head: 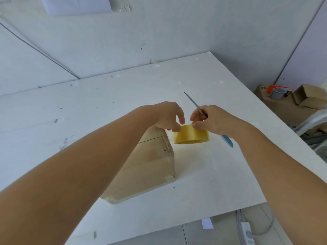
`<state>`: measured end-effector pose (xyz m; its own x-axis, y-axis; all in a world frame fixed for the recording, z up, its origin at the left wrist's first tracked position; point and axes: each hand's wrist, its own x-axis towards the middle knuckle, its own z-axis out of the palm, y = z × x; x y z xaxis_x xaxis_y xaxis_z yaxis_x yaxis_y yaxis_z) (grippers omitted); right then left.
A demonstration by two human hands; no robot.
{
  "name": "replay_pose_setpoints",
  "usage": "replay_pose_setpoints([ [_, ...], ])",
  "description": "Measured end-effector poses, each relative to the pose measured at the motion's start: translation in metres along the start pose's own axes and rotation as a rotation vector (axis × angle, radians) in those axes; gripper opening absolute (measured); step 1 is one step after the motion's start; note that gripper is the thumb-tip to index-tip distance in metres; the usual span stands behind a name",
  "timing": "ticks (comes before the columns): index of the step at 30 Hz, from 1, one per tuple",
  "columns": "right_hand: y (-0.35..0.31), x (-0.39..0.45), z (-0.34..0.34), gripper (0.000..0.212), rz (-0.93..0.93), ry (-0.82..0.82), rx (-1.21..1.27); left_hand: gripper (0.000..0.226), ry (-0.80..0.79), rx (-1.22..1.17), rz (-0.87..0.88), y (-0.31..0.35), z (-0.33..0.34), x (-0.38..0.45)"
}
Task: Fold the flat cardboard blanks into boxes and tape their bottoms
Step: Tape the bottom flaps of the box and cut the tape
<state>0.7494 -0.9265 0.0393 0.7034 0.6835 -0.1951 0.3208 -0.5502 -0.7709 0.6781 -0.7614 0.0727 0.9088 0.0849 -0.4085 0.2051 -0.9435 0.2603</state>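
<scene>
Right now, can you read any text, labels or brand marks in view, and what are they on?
None can be read.
Far cardboard box, beside the table: a small dark printed mark, too blurred to read.
Tape roll, box on the table, knife: no print visible.

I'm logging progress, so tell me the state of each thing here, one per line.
Cardboard box: folded, standing on the table, corners taped.
Tape roll: held by both hands.
Knife: in right hand, blade pointing away.
Left hand: pinching the roll.
Right hand: gripping roll and knife.
</scene>
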Motion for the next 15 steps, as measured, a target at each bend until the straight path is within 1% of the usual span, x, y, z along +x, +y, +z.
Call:
replay_pose_setpoints([
  [5,0.0027,-0.0029,0.0045,0.01,0.0,-0.02,0.019,0.025,-0.015,-0.101,-0.012,-0.0003,0.0077,0.0006],
  [11,0.0071,-0.0056,0.0058,0.01,-0.021,-0.004,0.049,0.023,-0.068,-0.061,-0.044,-0.0013,0.0083,0.0015],
  [15,0.0042,-0.0049,0.0046,0.006,-0.023,0.02,0.009,0.018,-0.061,-0.184,-0.03,-0.0058,0.0099,0.0014],
])
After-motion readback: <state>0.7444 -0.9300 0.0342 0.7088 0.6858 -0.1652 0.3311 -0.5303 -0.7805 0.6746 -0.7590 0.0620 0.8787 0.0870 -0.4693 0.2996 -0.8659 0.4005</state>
